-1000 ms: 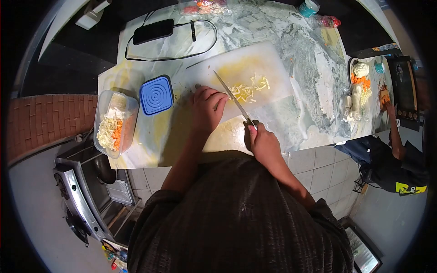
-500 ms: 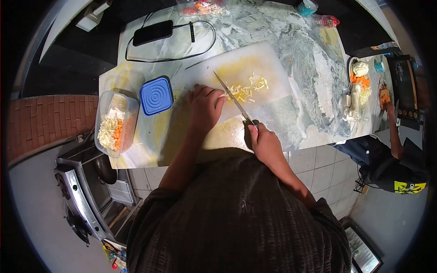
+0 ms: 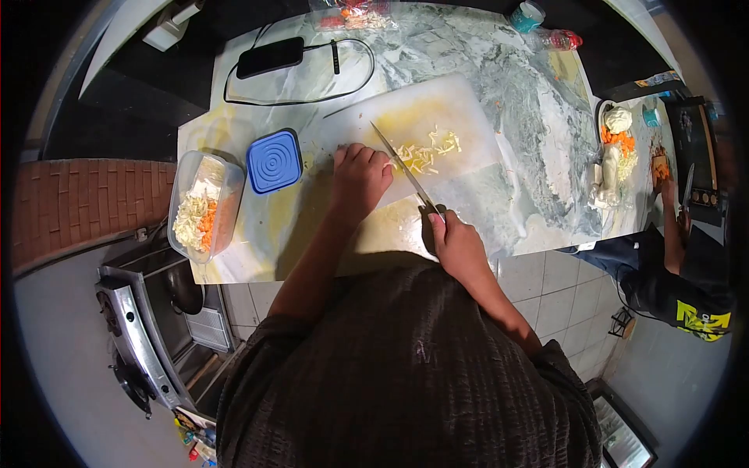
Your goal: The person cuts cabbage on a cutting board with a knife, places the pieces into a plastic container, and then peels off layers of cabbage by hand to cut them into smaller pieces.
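Observation:
A white cutting board [image 3: 460, 101] lies on the marble table [image 3: 546, 179], with pale chopped strips [image 3: 425, 156] scattered on its middle. My right hand [image 3: 462, 246] is wrapped round the handle of a long knife [image 3: 402, 165], whose blade slants up and left over the board. My left hand [image 3: 360, 181] rests at the board's left part with fingers curled; a small pale piece shows by its fingertips near the blade, mostly hidden. Left of that hand lies a blue square lid [image 3: 274, 161]. Farther left stands a clear container [image 3: 229, 204] of pale shreds and orange pieces.
A phone [image 3: 270, 58] with a looped cable lies at the back left. Bagged food [image 3: 355, 15], a teal cup [image 3: 527, 15] and a bottle [image 3: 560, 39] stand at the back. At the right, another person [image 3: 663, 273] works beside food [image 3: 618, 148].
The table and its objects have shifted slightly right in view. My left hand's fingers are more curled. At the far right, the other person's knife is now more visible and raised.

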A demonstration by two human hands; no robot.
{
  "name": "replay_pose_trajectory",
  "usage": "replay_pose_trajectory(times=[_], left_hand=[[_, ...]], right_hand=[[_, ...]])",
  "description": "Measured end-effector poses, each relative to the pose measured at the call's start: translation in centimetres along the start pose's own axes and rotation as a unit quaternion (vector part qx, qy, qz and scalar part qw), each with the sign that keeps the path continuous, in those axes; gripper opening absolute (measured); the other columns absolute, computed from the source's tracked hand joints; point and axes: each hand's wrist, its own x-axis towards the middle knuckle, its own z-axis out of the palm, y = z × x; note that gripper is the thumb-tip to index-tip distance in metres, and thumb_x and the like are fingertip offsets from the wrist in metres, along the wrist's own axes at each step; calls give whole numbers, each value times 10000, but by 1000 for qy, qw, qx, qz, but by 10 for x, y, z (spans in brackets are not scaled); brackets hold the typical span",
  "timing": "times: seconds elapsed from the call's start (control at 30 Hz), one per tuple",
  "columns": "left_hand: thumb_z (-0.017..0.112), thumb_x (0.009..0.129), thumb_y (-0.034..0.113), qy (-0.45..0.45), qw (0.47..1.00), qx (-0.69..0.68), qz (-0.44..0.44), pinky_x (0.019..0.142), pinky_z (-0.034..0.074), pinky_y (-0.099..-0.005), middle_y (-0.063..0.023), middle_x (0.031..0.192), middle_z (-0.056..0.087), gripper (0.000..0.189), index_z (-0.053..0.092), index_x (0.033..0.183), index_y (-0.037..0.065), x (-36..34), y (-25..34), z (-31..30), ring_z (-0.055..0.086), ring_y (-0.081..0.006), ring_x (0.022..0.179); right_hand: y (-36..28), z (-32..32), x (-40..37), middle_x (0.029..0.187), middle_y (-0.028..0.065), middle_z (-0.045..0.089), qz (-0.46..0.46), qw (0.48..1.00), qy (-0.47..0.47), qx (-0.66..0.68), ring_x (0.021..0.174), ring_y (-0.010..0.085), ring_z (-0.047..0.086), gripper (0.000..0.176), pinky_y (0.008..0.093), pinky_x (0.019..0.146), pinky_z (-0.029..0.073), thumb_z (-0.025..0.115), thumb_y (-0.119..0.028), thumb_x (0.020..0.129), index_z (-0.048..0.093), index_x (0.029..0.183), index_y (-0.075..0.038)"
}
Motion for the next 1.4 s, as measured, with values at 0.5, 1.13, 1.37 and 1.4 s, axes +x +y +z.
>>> replay_pose_trajectory(times=[0.5, 1.13, 1.37, 1.4], left_hand=[[747, 741, 85, 62, 966, -149, -201, 828, 487, -354, -94, 860, 714, 140, 689, 856, 28, -6, -18, -58, 675, -269, 841], [676, 847, 256, 185, 833, 287, -435, 836, 368, -455, -53, 948, 727, 147, 768, 911, 160, -121, -132, -211, 636, -263, 921], [630, 880, 209, 121, 851, 203, -468, 872, 390, -424, -91, 859, 717, 195, 726, 1045, 170, -129, -147, -213, 670, -266, 911], [630, 880, 209, 120, 853, 203, -465, 872, 390, -424, -91, 859, 717, 195, 726, 1045, 170, -129, -148, -211, 670, -266, 911]], right_hand=[[-37, -6, 13, 653, 291, 577, -52, 998, -22, 28, 665, 510, 569, 376, 548, 602, 438, 508, -316, 1009, 550, 861, 26], [-164, 32, 42, 656, 277, 560, -258, 954, -149, 4, 675, 506, 553, 373, 529, 594, 423, 507, -321, 1007, 519, 839, 12], [-161, 31, 47, 651, 269, 600, -270, 953, -140, -12, 671, 500, 591, 379, 578, 624, 447, 489, -340, 1007, 538, 864, 7], [-161, 29, 47, 647, 266, 598, -260, 955, -143, -13, 672, 499, 590, 380, 576, 624, 446, 490, -342, 1007, 539, 863, 6]])
